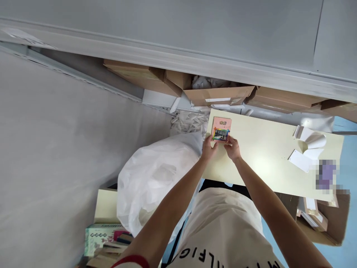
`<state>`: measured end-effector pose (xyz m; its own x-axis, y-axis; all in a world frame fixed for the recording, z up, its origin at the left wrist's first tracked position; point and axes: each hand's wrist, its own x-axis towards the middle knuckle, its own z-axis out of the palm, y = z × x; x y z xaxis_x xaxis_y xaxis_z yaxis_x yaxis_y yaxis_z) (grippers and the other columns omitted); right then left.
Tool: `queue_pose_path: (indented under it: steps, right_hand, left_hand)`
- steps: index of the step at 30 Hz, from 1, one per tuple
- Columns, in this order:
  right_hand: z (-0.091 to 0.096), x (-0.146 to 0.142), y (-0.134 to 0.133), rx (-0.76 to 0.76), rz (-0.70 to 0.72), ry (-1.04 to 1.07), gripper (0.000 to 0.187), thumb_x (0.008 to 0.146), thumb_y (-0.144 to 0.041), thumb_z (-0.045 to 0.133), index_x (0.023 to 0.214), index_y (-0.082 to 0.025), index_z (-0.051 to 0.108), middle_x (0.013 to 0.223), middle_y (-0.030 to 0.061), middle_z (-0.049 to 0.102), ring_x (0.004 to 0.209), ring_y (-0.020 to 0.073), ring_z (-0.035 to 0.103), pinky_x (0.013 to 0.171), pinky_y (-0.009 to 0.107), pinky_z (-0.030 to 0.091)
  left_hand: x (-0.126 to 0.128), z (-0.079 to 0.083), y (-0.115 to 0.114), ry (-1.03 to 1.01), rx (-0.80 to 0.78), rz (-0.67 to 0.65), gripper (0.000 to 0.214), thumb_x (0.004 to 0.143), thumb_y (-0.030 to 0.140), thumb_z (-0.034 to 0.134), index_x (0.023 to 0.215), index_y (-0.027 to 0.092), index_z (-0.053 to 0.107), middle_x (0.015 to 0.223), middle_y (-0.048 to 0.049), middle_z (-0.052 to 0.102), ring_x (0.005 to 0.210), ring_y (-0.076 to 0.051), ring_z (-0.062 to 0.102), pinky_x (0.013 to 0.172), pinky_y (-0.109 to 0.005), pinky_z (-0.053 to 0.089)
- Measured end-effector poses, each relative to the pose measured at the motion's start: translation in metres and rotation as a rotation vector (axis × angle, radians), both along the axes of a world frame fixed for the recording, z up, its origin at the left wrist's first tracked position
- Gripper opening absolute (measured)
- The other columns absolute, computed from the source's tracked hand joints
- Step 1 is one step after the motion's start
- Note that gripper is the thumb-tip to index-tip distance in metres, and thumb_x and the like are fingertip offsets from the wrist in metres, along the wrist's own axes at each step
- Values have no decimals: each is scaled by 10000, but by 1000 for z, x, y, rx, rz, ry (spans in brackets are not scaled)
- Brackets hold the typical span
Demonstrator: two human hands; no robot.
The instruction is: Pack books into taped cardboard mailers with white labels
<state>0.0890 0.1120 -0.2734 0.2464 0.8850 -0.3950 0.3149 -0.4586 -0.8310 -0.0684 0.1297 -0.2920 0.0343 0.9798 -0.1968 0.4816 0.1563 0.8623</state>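
A small pink booklet or card pack (222, 123) rests at the left end of the cream table, or just above it; which of these I cannot tell. Its lower half carries a dark picture with a rainbow-coloured border. My left hand (209, 148) grips its lower left corner, and my right hand (233, 148) has the lower right corner between thumb and fingers. Both hands are closed on it, with some fingertips hidden beneath or behind its edges. The cream tabletop (259, 149) lies under the hands.
A big white plastic bag (158, 175) bulges against the table's left side, near a heap of white paper strips (189, 122). White paper pieces (309, 139) lie at the table's right. Cardboard boxes (220, 96) line the back; an open carton (336, 223) stands lower right.
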Motion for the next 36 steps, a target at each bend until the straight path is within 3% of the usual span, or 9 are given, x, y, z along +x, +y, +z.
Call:
queue_pose_path:
  steps: [10,18,24,27,30,33,36]
  right_hand:
    - [-5,0,9,-37,32,-59,644,682,-133,555,1323,-188,550,1188,137,547,927,228,620,796,406,588]
    - [1,0,10,-44,54,-48,655,673,-116,554,1323,-195,542,1160,117,556,968,219,596,808,385,594]
    - [9,3,6,-27,52,-24,664,659,-145,618,1314,-219,539,1174,114,553,1008,242,596,829,406,588]
    - [23,11,-10,-6,-1,30,645,689,-227,648,1321,-221,518,1221,125,538,990,237,617,812,425,588]
    - [50,37,-34,43,-50,77,549,742,-326,628,1274,-222,539,1240,130,544,891,203,655,773,421,593]
    - [93,86,-51,145,-86,36,450,774,-401,614,1181,-211,582,1188,130,600,775,176,663,714,406,595]
    - [154,152,-47,355,-162,-113,376,796,-444,621,1093,-213,612,1062,104,658,737,170,648,694,391,586]
  left_hand:
    - [-4,0,6,110,120,-104,534,803,258,643,1311,195,491,1273,-140,604,1190,-266,578,1021,-445,468]
    - [-4,-1,3,109,108,-114,555,818,294,633,1338,185,473,1354,-151,559,1259,-275,533,1059,-450,441]
    - [2,12,2,103,112,-92,598,803,273,645,1356,158,447,1402,-188,505,1338,-302,451,1115,-485,367]
    - [7,30,-2,104,158,-80,605,803,267,640,1363,171,432,1430,-184,477,1363,-301,419,1127,-489,351]
    - [16,59,-6,86,219,-94,556,813,255,619,1339,178,455,1406,-171,506,1344,-296,445,1111,-484,379]
    - [34,100,-4,35,284,-173,435,832,248,590,1261,199,534,1338,-134,576,1277,-279,518,1066,-467,437]
    - [65,155,7,-59,362,-323,311,860,253,557,1166,228,605,1231,-92,649,1148,-240,611,995,-422,504]
